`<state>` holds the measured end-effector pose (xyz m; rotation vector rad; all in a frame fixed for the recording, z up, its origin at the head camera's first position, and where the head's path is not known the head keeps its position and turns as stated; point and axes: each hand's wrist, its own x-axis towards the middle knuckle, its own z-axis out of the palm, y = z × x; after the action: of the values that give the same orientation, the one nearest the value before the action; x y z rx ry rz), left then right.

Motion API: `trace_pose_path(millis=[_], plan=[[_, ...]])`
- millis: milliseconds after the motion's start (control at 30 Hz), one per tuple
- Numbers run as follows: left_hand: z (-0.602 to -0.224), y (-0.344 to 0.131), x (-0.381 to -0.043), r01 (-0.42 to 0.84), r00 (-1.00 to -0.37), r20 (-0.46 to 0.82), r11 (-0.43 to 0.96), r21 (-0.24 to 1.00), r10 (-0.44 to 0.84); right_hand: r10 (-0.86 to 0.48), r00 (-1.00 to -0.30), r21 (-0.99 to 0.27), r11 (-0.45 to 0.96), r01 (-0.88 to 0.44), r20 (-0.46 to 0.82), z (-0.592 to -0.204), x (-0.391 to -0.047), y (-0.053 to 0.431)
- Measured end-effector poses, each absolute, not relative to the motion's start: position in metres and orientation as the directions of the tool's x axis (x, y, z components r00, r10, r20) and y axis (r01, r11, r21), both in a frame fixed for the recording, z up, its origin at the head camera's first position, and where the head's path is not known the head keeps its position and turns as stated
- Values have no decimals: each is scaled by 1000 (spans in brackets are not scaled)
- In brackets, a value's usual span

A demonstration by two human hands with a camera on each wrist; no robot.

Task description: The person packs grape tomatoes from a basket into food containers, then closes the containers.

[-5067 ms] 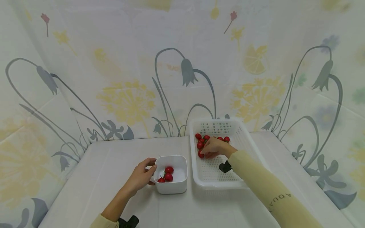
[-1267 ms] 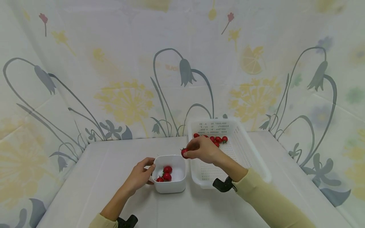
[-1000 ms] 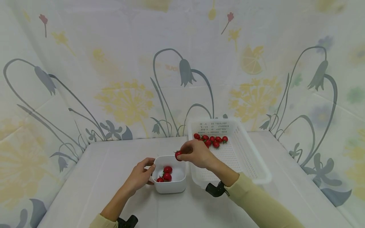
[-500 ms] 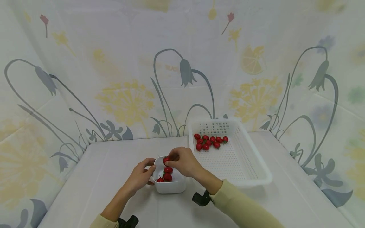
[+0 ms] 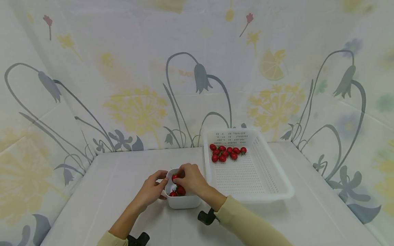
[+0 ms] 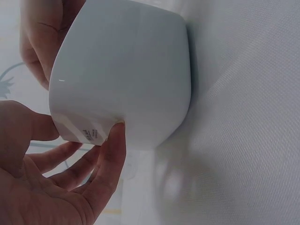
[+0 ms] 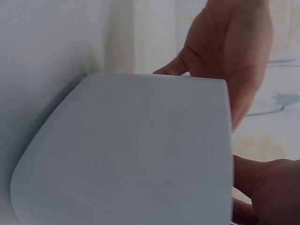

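In the head view a small white square container stands on the table. My left hand grips its left wall, thumb at the rim and fingers on the outside, as the left wrist view also shows of the container. Inside the container, near its back left corner, my right hand pinches a cherry tomato between thumb and fingers. Below it lie other cherry tomatoes, partly covered by the right hand. The right wrist view shows mostly the container's outer wall, which hides the tomatoes.
A larger white perforated basket stands to the right of the container. Several cherry tomatoes are grouped at its back left. White cloth covers the table, and a flower-patterned sheet hangs behind.
My right hand has carried a cherry tomato from the basket leftward to the container and lowered it inside. The left hand has kept its grip on the container.
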<state>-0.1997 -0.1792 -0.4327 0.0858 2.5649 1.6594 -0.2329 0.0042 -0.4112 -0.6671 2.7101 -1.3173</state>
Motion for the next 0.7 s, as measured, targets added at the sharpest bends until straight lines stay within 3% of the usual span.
trace_pose_path(millis=[267,700], plan=[[-433,-179,-199,1,-994,-42,392,920,101,-335,-936,-641,696,-323,107,-423,-232,-11],[-437,-181,-201,20,-993,-26,379,925,116,-347,-934,-695,651,-306,86,-432,-230,-16]])
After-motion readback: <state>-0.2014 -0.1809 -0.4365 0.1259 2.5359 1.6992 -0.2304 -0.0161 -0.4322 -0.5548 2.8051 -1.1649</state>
